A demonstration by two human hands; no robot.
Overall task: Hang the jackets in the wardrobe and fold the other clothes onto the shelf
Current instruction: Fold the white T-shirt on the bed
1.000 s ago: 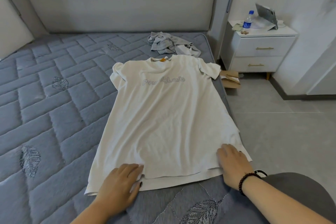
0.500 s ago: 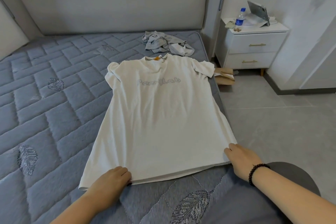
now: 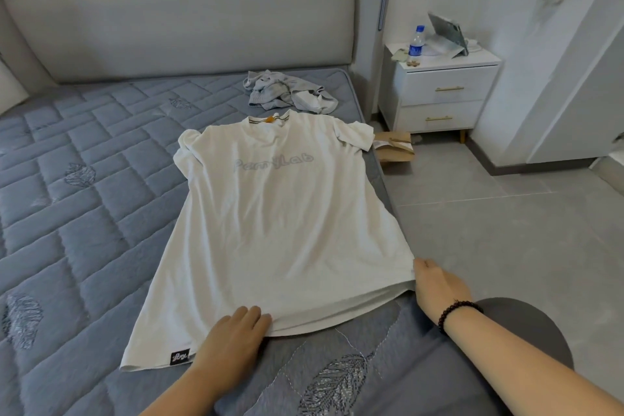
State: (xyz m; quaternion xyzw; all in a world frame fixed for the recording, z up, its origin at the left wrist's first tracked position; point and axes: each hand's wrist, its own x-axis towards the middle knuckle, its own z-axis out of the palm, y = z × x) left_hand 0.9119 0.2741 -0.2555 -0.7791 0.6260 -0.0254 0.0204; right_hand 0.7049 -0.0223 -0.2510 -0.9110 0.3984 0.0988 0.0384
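A white T-shirt [image 3: 280, 230] with grey lettering lies spread flat on the blue quilted mattress [image 3: 84, 213], collar toward the headboard and hem toward me. My left hand [image 3: 233, 334] rests on the hem near its middle, fingers straight and pressing the cloth. At the shirt's bottom right corner, my right hand [image 3: 437, 287], with a dark bead bracelet on the wrist, has its fingers tucked out of sight at the hem, which lifts slightly there. A crumpled grey garment [image 3: 287, 91] sits beyond the collar, near the headboard.
The mattress edge runs just right of the shirt, with grey tiled floor beyond. A brown paper bag [image 3: 395, 149] lies on the floor by a white nightstand [image 3: 442, 98] holding a water bottle [image 3: 416, 44] and a tablet. A padded headboard [image 3: 179, 27] closes the far side.
My left hand moved right along the hem and its fingers straightened. My right hand slid out to the bottom right corner. The shirt lies smoother and shifted slightly.
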